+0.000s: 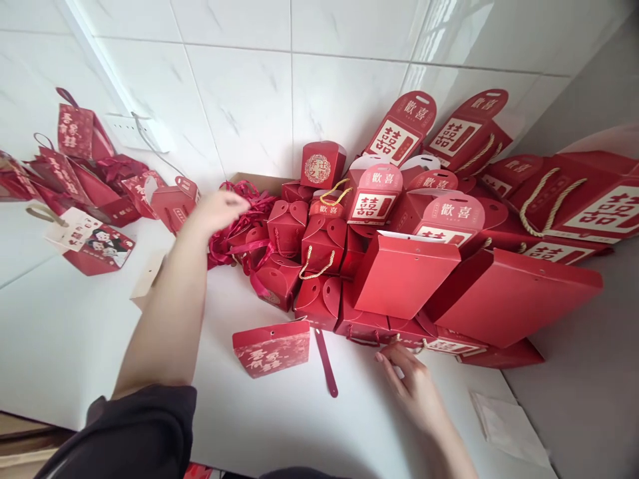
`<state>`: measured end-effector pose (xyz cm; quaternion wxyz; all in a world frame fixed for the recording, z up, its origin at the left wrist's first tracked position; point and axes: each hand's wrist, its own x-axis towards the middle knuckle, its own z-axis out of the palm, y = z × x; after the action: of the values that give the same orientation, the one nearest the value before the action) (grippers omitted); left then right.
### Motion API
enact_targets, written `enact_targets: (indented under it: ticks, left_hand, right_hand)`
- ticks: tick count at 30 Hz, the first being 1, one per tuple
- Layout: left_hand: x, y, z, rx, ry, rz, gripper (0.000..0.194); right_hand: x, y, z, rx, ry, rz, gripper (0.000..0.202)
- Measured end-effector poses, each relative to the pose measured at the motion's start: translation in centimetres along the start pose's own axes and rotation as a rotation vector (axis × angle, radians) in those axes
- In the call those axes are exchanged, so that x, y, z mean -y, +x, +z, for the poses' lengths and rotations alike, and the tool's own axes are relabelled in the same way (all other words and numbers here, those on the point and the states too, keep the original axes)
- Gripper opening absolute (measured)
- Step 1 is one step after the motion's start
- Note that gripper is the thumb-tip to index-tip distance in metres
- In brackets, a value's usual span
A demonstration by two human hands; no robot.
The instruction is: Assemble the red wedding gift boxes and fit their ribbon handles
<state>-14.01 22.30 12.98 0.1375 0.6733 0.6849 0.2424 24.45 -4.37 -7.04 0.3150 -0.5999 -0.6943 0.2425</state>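
Observation:
My left hand (222, 211) reaches across to the pile of dark red ribbons (254, 199) by the wall. It is slightly blurred, and its fingertips lie close to the ribbons; whether they grip anything cannot be told. On the white table, my right hand (409, 376) rests beside the front row of red boxes, thumb and fingers loosely apart with nothing held. Between the hands are a small red box with pale lettering (272, 349) and a flat dark red strap with holes (327, 364). Near the right fingertips, a gold cord (419, 347) hangs from a box.
Stacked red gift boxes (322, 243) fill the back and right, two larger ones (407, 276) leaning forward. Ribbon-handled boxes (82, 176) and a box with a cartoon print (94, 239) stand left. A white packet (509, 426) lies front right. A socket (134, 133) and cable are behind.

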Motion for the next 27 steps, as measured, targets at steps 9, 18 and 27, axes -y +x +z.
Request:
enact_targets:
  ticks: [9, 18, 27]
  left_hand:
    - [5.6, 1.7, 6.3, 0.219, 0.199, -0.13, 0.112]
    - [7.4, 0.5, 2.7, 0.524, 0.259, -0.026, 0.113]
    - [8.5, 1.8, 1.8, 0.36, 0.257, -0.177, 0.049]
  right_hand:
    - [-0.5, 0.0, 0.1, 0.051, -0.037, 0.025, 0.032]
    - [-0.7, 0.1, 0.2, 0.084, -0.043, 0.048, 0.033]
    - [-0.6, 0.1, 0.3, 0.076, -0.07, 0.009, 0.032]
